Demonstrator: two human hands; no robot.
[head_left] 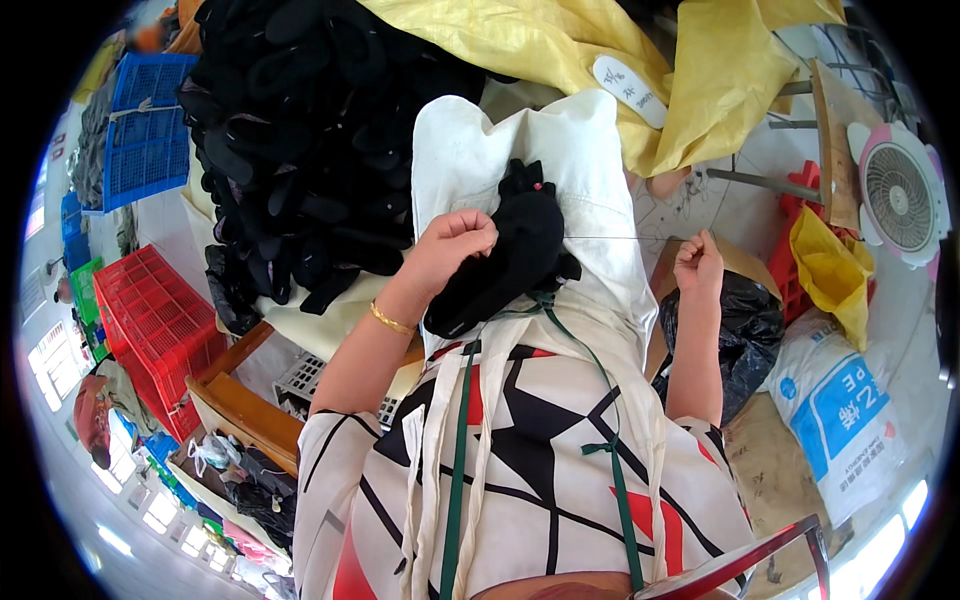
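Observation:
On my lap, over a white apron [600, 150], lies a black cloth shoe [525, 235] with dark gathered fabric and a small pink spot at its far end. My left hand [457, 238] is closed at the shoe's left edge, fingertips pinching it. Out to the right, my right hand [698, 262] is raised off the lap with its fingers pinched together. A thin dark thread [625, 238] runs taut from the shoe to those fingers. Whether a needle is between them is too small to see.
A big heap of black cloth shoes [300, 140] rises at the left. Yellow sacking [540, 40] with a white sole-shaped piece [629, 90] lies ahead. Right are a black plastic bag [745, 330], a white-and-blue sack [835, 410] and a fan [897, 195]; left, a red crate [155, 330].

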